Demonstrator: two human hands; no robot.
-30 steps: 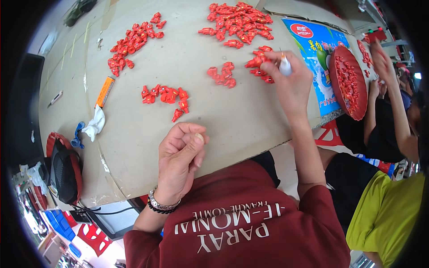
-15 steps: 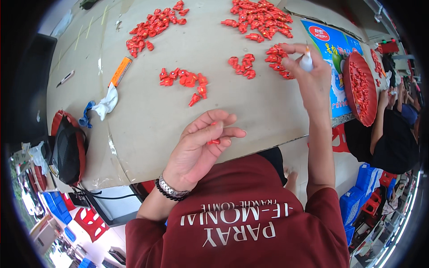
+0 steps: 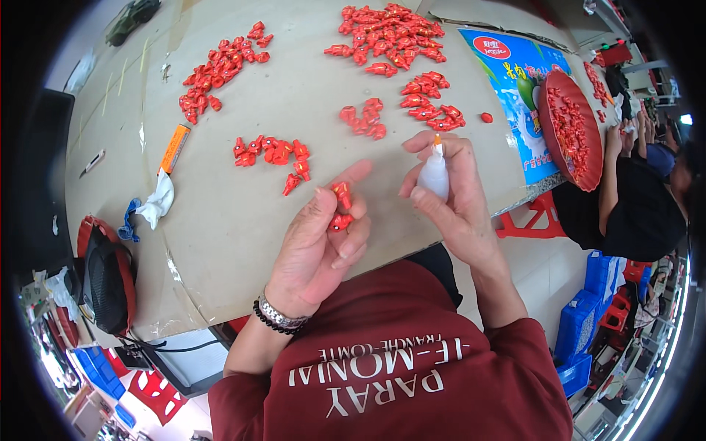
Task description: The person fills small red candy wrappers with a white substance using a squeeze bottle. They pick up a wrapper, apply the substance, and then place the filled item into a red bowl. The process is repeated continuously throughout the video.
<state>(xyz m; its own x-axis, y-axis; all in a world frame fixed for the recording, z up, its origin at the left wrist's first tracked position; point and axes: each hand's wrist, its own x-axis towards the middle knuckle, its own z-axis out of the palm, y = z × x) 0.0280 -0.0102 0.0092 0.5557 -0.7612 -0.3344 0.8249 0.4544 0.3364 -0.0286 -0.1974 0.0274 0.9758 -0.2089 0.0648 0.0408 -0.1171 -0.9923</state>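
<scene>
Many red pieces (image 3: 570, 132) in red tray (image 3: 545, 99)

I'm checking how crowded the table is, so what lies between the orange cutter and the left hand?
In the head view, a loose row of small red pieces lies between the orange cutter and the left hand, on the table.

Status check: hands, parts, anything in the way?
Left hand pinching small red pieces. Right hand gripping white squeeze bottle, nozzle up. Hands over table edge, nothing between them.
</scene>
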